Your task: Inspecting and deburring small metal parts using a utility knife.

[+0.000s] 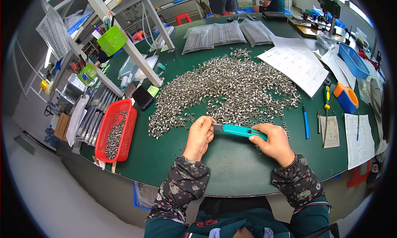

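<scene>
In my right hand (pixel 273 142) is a teal utility knife (pixel 244 131), its handle lying across the palm and its blade (pixel 217 127) pointing left. My left hand (pixel 200 135) is closed in a pinch at the blade's tip; a small metal ring seems to be between the fingertips, mostly hidden by them. Just beyond both hands spreads a large heap of small silver metal rings (pixel 235 87) on the green table (pixel 235 172). A few loose rings lie close to my right hand.
To the left stands a red plastic basket (pixel 133 128) with more rings inside. Bagged metal rods (pixel 229 33) lie at the back. On the right are paper sheets (pixel 295 66), a blue marker (pixel 305 122), a yellow-handled screwdriver (pixel 326 98), an orange-and-blue tape dispenser (pixel 346 98) and a blue basket (pixel 353 61).
</scene>
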Tool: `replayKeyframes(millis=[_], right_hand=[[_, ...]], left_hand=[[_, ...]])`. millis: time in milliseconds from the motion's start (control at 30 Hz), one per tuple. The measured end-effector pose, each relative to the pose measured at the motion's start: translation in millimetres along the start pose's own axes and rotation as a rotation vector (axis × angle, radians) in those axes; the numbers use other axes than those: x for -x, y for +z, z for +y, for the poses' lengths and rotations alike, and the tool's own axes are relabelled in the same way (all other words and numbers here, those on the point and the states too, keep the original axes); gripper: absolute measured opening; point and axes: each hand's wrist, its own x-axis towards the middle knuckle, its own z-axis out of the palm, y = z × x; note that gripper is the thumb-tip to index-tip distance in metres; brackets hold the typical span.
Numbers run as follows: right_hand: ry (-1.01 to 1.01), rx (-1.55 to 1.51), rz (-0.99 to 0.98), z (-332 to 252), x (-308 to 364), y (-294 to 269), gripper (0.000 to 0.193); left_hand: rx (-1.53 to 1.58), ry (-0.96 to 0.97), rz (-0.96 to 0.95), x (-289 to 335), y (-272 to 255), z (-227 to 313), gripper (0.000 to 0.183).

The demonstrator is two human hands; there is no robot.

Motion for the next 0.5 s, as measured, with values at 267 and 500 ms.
replayKeyframes(millis=[267,500], right_hand=[[-0.028,0.059,0.034,-3.7,0.2,-1.3,0.023],[-0.055,0.106,0.049,-3.7,0.7,-2.3,0.024]], left_hand=[[-0.062,-0.016,0.028,-0.3,2.0,1.3,0.024],[-0.098,-0.03,0.028,-0.2,2.9,2.9,0.025]])
